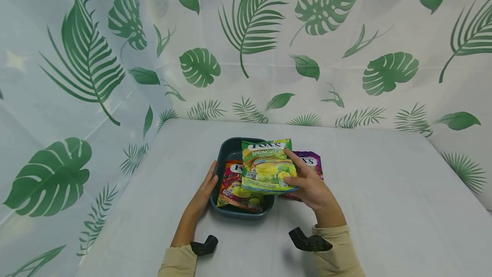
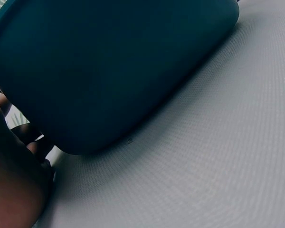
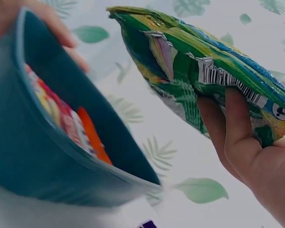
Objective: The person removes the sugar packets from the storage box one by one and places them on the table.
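Note:
My right hand (image 1: pixel 313 187) grips a green-and-yellow Fox's Spring Tea candy bag (image 1: pixel 267 168) by its right side. In the right wrist view the fingers spread under the bag's barcode side, above the bin's level. The bag hangs over the right part of a dark teal plastic bin (image 1: pixel 242 215). Inside the bin lies a red-and-orange Fox's candy bag (image 1: pixel 234 187), partly covered by the green one. My left hand (image 1: pixel 205 189) rests against the bin's left wall, fingers along the outside. A purple Fox's candy bag (image 1: pixel 316 161) lies right of the bin, partly behind my right hand.
A white cloth covers the table (image 1: pixel 384 191). Behind it and at the left hangs a pale curtain (image 1: pixel 269 89) printed with green leaves. Black wrist cameras (image 1: pixel 311 240) sit on both wrists.

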Demonstrator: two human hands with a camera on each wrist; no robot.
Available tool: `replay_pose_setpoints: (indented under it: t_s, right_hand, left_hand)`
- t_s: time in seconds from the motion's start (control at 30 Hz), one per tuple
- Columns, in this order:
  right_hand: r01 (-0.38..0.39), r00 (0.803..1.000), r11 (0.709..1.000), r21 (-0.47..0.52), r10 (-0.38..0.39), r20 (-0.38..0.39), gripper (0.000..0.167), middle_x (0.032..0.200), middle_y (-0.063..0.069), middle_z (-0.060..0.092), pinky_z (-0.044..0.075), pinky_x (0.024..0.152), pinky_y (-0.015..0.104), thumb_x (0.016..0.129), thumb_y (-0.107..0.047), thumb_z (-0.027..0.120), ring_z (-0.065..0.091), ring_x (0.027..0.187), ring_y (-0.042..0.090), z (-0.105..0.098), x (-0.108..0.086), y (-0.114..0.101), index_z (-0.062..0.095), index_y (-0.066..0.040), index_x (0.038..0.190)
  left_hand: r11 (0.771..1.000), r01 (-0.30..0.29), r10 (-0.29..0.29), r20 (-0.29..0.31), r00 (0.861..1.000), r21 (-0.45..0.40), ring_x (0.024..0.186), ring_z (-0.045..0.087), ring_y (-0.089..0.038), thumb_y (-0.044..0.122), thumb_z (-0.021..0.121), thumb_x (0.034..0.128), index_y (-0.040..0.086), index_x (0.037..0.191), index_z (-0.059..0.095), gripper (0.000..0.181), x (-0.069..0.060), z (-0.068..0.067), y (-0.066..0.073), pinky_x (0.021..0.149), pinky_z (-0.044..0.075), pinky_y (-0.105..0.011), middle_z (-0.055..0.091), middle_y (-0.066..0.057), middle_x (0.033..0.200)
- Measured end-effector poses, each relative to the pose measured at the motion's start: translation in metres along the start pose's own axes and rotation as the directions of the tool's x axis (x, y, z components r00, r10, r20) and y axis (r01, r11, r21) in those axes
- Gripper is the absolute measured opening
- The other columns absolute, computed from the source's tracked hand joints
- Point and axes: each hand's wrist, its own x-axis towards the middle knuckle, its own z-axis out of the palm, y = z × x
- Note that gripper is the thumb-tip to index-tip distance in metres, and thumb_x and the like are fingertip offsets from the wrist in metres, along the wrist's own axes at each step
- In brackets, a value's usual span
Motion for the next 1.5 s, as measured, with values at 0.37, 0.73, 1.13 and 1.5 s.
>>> replay_pose_setpoints:
  t_s: [0.37,0.73,1.13,1.5]
  right_hand:
    - [0.132,0.988,0.991,-0.025,-0.133,-0.073,0.068,0.131,0.000,0.030,0.052,0.081,0.025,0.091,0.007,0.044,0.056,0.105,0.009,-0.027,-0.023,-0.017,0.017,-0.020,0.147]
    - [0.332,0.935,0.941,0.056,-0.321,-0.150,0.064,0.130,0.000,0.035,0.051,0.083,0.024,0.089,0.017,0.035,0.056,0.107,0.011,-0.066,-0.049,-0.022,0.027,-0.014,0.145]
    - [0.479,0.858,0.855,0.198,-0.409,-0.311,0.071,0.126,0.001,0.045,0.053,0.080,0.028,0.082,0.028,0.026,0.060,0.104,0.016,-0.098,-0.076,-0.022,0.032,-0.009,0.142]
    - [0.487,0.781,0.829,0.276,-0.271,-0.563,0.072,0.129,-0.005,0.051,0.054,0.075,0.030,0.080,0.027,0.039,0.059,0.100,0.014,-0.166,-0.101,0.000,0.043,-0.016,0.137]
  left_hand:
    - [1.000,0.013,-0.013,-0.012,1.000,-0.013,0.143,-0.003,-0.023,0.037,0.027,0.0986,0.027,0.148,0.006,0.055,-0.001,0.002,-0.002,0.110,-0.003,-0.057,0.004,0.002,0.155]
    - [0.999,0.038,-0.037,0.014,0.999,-0.026,0.142,-0.004,-0.026,0.030,0.026,0.0999,0.021,0.148,0.003,0.054,-0.010,0.003,0.016,0.110,-0.003,-0.058,0.001,-0.004,0.155]
    - [0.999,0.049,-0.049,0.024,0.998,-0.001,0.142,-0.003,-0.026,0.027,0.024,0.1000,0.020,0.148,0.003,0.053,-0.014,0.002,0.032,0.110,-0.001,-0.057,0.002,-0.005,0.155]
    - [0.998,0.059,-0.059,0.021,0.998,-0.006,0.142,-0.003,-0.026,0.028,0.025,0.0998,0.021,0.148,0.003,0.054,-0.014,0.002,0.031,0.110,-0.001,-0.057,0.002,-0.004,0.155]
